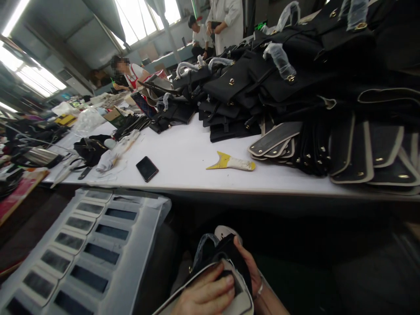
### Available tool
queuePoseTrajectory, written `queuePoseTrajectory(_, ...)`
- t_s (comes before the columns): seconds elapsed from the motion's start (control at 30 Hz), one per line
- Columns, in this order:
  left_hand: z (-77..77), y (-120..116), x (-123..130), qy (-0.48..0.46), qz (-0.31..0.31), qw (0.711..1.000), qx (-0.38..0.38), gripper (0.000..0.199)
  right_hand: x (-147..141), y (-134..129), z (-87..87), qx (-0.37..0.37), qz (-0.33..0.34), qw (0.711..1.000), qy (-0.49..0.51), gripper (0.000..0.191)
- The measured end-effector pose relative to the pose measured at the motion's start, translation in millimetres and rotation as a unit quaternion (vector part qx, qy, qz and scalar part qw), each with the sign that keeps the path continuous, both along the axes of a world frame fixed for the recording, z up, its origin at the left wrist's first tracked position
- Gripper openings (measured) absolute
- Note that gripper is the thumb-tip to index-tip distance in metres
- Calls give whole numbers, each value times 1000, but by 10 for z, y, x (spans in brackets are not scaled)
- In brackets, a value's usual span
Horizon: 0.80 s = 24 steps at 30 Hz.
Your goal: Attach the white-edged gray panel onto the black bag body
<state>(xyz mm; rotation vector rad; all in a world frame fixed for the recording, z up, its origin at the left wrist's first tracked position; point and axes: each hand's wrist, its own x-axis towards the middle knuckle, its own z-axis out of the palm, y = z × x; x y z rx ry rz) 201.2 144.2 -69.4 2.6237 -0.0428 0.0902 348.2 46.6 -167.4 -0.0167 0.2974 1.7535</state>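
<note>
At bottom centre, we are clasping the black bag (242, 264) with our right hand (252, 264); our left hand (206, 292) is pressing flat, apparently steadying it.

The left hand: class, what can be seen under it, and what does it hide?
Under the left hand a pale part of the black bag shows beyond the fingertips. The surface directly beneath the fingers is covered and cannot be seen.
</note>
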Motion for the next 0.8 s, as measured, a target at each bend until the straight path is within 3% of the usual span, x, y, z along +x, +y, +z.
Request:
queuePoseTrajectory(0.23, 228, -31, 142, 52, 22, 996, -66, 44, 52, 63, 47, -35, -4, 999, -24, 59)
queuePoseTrajectory(0.43, 262, 22, 181, 52, -1, 994, -99, 46, 67, -38, 82, -74, -4, 997, -18, 40)
queuePoseTrajectory(0.57, 264, 39, 184, 61, -33, 996, -65, 44, -16, -125, 37, -101, -30, 994, -23, 35)
queuePoseTrajectory(0.7, 242, -51, 169, 58, -2, 998, 4, 50, -101, -152, -33, -139, -80, 985, -57, 16)
queuePoseTrajectory(0.8, 194, -124, 146, 58, 18, 998, 22, 61, -126, -144, -57, -168, -93, 976, -101, 14)
